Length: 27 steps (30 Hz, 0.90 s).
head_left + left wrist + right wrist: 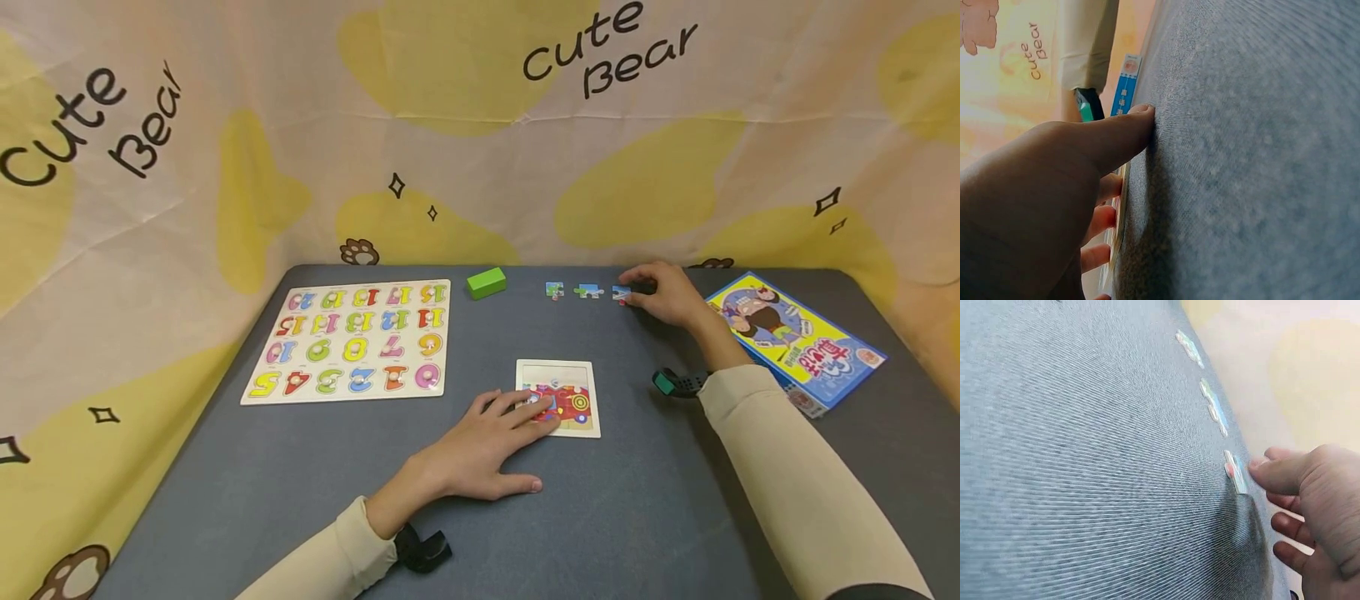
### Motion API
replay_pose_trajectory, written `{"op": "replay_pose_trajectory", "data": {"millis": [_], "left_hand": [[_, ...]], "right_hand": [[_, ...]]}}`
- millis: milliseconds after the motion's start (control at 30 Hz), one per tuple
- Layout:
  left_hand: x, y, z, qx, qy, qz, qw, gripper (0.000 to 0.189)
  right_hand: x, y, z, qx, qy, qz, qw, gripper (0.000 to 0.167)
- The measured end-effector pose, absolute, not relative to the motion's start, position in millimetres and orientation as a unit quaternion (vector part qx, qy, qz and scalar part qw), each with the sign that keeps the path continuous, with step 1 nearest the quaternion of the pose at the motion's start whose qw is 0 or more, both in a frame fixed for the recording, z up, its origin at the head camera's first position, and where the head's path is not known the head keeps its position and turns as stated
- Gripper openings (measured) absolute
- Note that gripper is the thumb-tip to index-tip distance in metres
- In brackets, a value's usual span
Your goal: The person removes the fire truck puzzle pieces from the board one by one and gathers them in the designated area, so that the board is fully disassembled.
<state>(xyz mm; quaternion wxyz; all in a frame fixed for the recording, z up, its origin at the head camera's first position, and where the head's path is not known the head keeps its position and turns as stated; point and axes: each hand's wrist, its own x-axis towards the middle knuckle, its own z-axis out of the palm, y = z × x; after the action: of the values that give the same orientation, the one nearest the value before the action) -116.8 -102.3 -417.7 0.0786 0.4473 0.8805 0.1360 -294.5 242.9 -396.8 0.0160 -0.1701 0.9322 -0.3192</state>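
My left hand (487, 450) rests with its fingers spread over a small framed puzzle board (555, 373) that shows a red vehicle. Its thumb (1125, 131) lies on the table beside the board. At the far edge, my right hand (663, 292) is beside the rightmost jigsaw piece (621, 293), which lies flat. In the right wrist view a small gap shows between the thumb (1272, 475) and that piece (1235, 472); the other fingers are loosely bent. A middle piece (589, 291) and a left piece (554, 289) continue the row.
A white number puzzle board (345, 340) lies at the left. A green block (487, 283) is near the back edge. The blue and yellow box (797, 337) lies at the right, by my right forearm. A printed cloth (465, 125) hangs behind the grey table (600, 517).
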Motion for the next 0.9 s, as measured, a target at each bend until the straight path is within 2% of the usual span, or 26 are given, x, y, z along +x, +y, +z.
{"op": "replay_pose_trajectory", "data": {"millis": [267, 667, 900], "left_hand": [[-115.5, -103.8, -419.2, 0.447, 0.881, 0.135, 0.077, 0.076], [-115.1, -103.7, -417.2, 0.428, 0.888, 0.137, 0.103, 0.081], [-117.7, -102.0, -416.1, 0.437, 0.886, 0.123, 0.094, 0.08]], "right_hand": [[-273.7, 242.0, -404.0, -0.165, 0.913, -0.372, -0.022, 0.034], [-234.7, 226.1, -406.3, -0.179, 0.893, -0.414, -0.015, 0.031], [-215.8, 211.5, -409.4, -0.225, 0.886, -0.405, -0.004, 0.028]]}}
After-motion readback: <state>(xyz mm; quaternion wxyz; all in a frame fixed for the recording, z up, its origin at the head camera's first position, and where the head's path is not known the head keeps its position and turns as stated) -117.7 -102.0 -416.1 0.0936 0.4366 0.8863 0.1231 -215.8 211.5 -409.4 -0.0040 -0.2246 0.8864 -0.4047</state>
